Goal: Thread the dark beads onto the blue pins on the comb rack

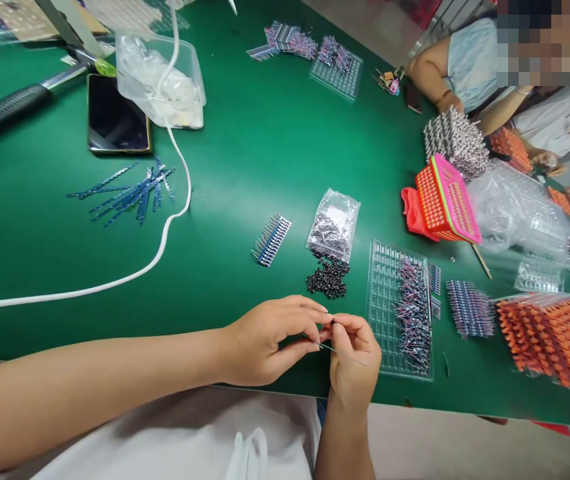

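Note:
My left hand (275,343) is closed, its thumb and fingers pinching a thin wire (337,349) near the table's front edge. Against it, my right hand (357,350) is pinched shut on a tiny dark piece (333,322), too small to name for certain. The fingertips of both hands nearly meet. Just beyond them lies a pile of small dark beads (329,279), spilling from a clear plastic bag (335,223). A strip of blue-and-white wired parts (272,240) rests farther left. Right of my hands, a clear compartment tray (385,313) holds many wired parts (415,313) on its right side.
A white cable (165,233) curves across the green table at left, near blue strips (135,193), a phone (117,117), a plastic tub (197,80) and a hammer (19,103). At right are a pink-and-orange basket (447,200), stacked orange parts (552,340) and other people's arms (429,73).

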The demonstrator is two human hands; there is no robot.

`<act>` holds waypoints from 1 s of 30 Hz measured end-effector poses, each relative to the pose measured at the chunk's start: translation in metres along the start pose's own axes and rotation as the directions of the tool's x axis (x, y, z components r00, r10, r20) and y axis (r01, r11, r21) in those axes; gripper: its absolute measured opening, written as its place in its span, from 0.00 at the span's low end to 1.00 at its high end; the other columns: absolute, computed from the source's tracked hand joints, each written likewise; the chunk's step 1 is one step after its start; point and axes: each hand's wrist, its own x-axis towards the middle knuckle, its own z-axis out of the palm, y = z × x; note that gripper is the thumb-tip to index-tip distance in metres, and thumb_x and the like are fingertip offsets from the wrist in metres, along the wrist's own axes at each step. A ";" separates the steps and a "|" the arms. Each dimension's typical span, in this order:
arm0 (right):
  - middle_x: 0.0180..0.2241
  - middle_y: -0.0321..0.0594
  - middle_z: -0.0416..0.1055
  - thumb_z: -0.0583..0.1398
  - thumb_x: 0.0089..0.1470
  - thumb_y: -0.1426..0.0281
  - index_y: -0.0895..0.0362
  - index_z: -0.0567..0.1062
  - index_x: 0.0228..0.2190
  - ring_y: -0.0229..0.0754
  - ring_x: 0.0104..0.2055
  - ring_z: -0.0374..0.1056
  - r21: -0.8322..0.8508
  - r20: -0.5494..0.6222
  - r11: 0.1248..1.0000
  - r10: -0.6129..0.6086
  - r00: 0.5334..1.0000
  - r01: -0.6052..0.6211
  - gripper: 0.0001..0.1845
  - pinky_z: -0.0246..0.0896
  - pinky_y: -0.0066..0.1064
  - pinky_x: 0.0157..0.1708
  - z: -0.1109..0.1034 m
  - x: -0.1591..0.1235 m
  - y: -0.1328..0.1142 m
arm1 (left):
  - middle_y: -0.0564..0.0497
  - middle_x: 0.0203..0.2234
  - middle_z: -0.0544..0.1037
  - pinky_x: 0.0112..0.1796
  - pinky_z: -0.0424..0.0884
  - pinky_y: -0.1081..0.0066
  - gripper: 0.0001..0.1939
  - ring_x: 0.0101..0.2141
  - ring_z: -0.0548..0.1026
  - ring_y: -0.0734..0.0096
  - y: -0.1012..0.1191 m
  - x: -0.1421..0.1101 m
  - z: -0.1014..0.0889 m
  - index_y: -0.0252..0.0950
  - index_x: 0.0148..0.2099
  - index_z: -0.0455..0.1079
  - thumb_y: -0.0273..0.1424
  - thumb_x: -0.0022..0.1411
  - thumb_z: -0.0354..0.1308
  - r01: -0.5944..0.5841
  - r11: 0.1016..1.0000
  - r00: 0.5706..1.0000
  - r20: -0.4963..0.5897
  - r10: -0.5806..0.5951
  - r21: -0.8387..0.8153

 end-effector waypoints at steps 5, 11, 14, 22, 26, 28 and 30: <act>0.30 0.37 0.75 0.66 0.52 0.67 0.57 0.76 0.32 0.36 0.26 0.73 -0.137 -0.101 0.979 -0.167 0.981 0.153 0.07 0.70 0.27 0.26 0.005 -0.004 0.003 | 0.40 0.40 0.82 0.50 0.75 0.62 0.04 0.50 0.77 0.60 0.000 -0.003 0.002 0.34 0.37 0.71 0.22 0.63 0.55 0.041 0.999 0.999 0.021 -0.041 -0.004; 0.32 0.38 0.75 0.65 0.53 0.68 0.57 0.75 0.32 0.36 0.28 0.73 -0.215 -0.083 0.944 -0.274 0.958 0.251 0.06 0.70 0.27 0.27 0.007 -0.006 0.003 | 0.38 0.43 0.81 0.51 0.73 0.61 0.05 0.51 0.75 0.60 0.002 -0.003 0.001 0.33 0.38 0.71 0.22 0.63 0.55 0.084 0.993 0.996 0.045 -0.081 -0.080; 0.33 0.40 0.75 0.64 0.54 0.68 0.57 0.75 0.34 0.39 0.32 0.74 -0.324 -0.077 0.898 -0.339 0.938 0.298 0.06 0.72 0.29 0.31 0.006 -0.008 0.003 | 0.38 0.47 0.79 0.52 0.72 0.61 0.02 0.51 0.75 0.61 0.003 -0.002 -0.001 0.33 0.37 0.70 0.23 0.63 0.57 0.205 0.958 0.978 0.065 -0.196 -0.199; 0.34 0.40 0.74 0.64 0.56 0.75 0.55 0.77 0.37 0.40 0.37 0.72 -0.437 -0.006 0.720 -0.602 0.798 0.540 0.06 0.70 0.33 0.34 0.009 -0.005 0.002 | 0.49 0.37 0.77 0.49 0.68 0.62 0.06 0.46 0.75 0.63 0.000 0.003 -0.006 0.35 0.34 0.67 0.30 0.62 0.61 0.527 0.627 0.837 0.222 -0.501 -0.574; 0.35 0.39 0.75 0.64 0.55 0.77 0.54 0.78 0.39 0.39 0.36 0.73 -0.511 0.045 0.642 -0.645 0.763 0.572 0.09 0.70 0.32 0.34 0.008 -0.005 -0.001 | 0.51 0.32 0.75 0.47 0.67 0.65 0.09 0.46 0.74 0.63 -0.002 0.005 -0.006 0.35 0.32 0.66 0.31 0.61 0.63 0.543 0.497 0.807 0.256 -0.532 -0.677; 0.35 0.39 0.76 0.64 0.55 0.78 0.55 0.78 0.39 0.39 0.36 0.73 -0.545 0.073 0.602 -0.659 0.748 0.584 0.10 0.70 0.32 0.33 0.008 -0.005 -0.001 | 0.51 0.32 0.75 0.48 0.67 0.65 0.10 0.48 0.74 0.62 -0.002 0.005 -0.006 0.35 0.32 0.66 0.32 0.60 0.64 0.548 0.465 0.797 0.266 -0.542 -0.695; 0.35 0.39 0.76 0.64 0.55 0.79 0.55 0.78 0.39 0.39 0.36 0.73 -0.567 0.087 0.577 -0.667 0.740 0.588 0.10 0.70 0.31 0.34 0.008 -0.005 -0.001 | 0.51 0.32 0.75 0.49 0.67 0.64 0.09 0.49 0.74 0.62 -0.002 0.005 -0.006 0.35 0.33 0.67 0.32 0.60 0.64 0.552 0.462 0.795 0.270 -0.543 -0.694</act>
